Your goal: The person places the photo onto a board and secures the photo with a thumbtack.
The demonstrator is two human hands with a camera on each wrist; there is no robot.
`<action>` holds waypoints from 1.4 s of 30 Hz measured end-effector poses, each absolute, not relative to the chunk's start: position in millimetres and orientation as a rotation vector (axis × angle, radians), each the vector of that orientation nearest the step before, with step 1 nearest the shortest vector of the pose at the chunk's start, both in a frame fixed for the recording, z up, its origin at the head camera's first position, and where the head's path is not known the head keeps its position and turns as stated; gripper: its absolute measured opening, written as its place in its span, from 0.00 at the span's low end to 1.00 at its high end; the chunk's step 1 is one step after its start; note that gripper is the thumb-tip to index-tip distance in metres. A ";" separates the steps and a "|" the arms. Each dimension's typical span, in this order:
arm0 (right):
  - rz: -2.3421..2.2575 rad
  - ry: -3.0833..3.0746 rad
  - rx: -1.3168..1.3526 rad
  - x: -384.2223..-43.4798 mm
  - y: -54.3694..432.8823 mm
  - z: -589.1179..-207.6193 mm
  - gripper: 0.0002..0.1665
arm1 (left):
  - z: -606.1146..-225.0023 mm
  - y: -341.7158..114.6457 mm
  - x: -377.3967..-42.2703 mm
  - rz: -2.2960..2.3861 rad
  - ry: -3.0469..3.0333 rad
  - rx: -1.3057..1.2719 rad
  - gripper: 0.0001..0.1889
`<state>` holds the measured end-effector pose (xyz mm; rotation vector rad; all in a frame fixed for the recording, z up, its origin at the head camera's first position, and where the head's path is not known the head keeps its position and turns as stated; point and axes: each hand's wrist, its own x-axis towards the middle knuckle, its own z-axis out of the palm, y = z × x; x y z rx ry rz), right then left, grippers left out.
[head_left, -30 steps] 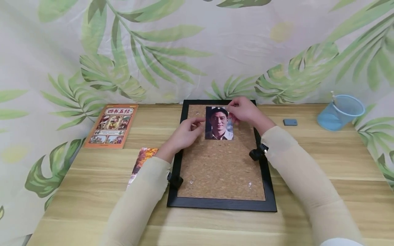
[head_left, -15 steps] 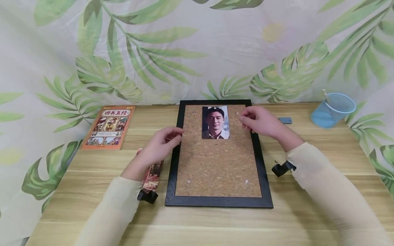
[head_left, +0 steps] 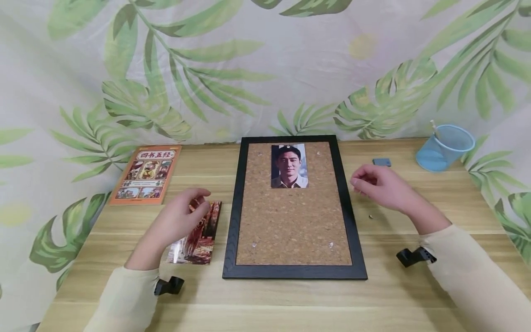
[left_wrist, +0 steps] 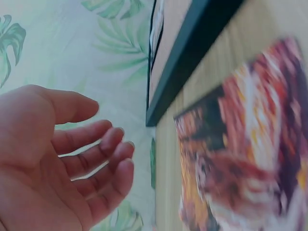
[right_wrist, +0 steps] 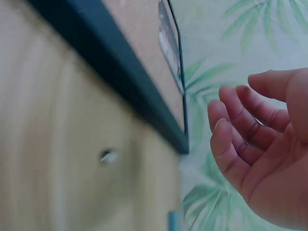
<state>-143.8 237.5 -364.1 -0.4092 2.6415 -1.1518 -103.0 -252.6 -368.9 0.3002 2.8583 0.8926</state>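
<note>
Upright on the framed cork board [head_left: 294,226] is a portrait photo [head_left: 289,167], a pale pin at its top edge. My left hand [head_left: 176,221] hovers over a glossy photo [head_left: 207,240] of an animal among reddish leaves, covering part of it from the head view. In the left wrist view that hand [left_wrist: 72,159] has loosely bent fingers and an empty palm. Right of the frame, my right hand [head_left: 386,186] is raised above the table. Its fingers [right_wrist: 231,149] curve loosely with nothing between them. A small shiny pin [head_left: 371,216] lies on the wood below it.
An orange comic-style book [head_left: 145,175] lies at the back left. Behind the right hand are a small blue block [head_left: 381,162] and a blue mesh cup [head_left: 439,154] with a stick in it. Clear pins [head_left: 331,245] sit near the cork's corners. A leaf-patterned cloth [head_left: 298,69] hangs behind the table.
Both hands have drawn away from the pinned portrait: the left moved left and toward me over the animal photo, the right moved right past the frame. The portrait has stayed on the board.
</note>
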 end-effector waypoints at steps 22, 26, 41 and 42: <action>-1.014 2.678 -0.216 -105.1 279.3 -418.7 0.11 | -403.4 -293.2 -89.1 0.503 2.803 0.067 0.53; -0.966 2.698 -0.231 -102.1 280.3 -420.3 0.10 | -406.0 -295.6 -89.2 0.633 2.774 0.027 0.51; -0.897 2.736 -0.276 -103.0 275.8 -423.1 0.05 | -394.8 -300.7 -76.6 0.978 2.895 0.080 0.45; -0.895 2.736 -0.277 -102.9 275.4 -423.0 0.05 | -394.2 -300.1 -75.6 1.005 2.910 0.092 0.45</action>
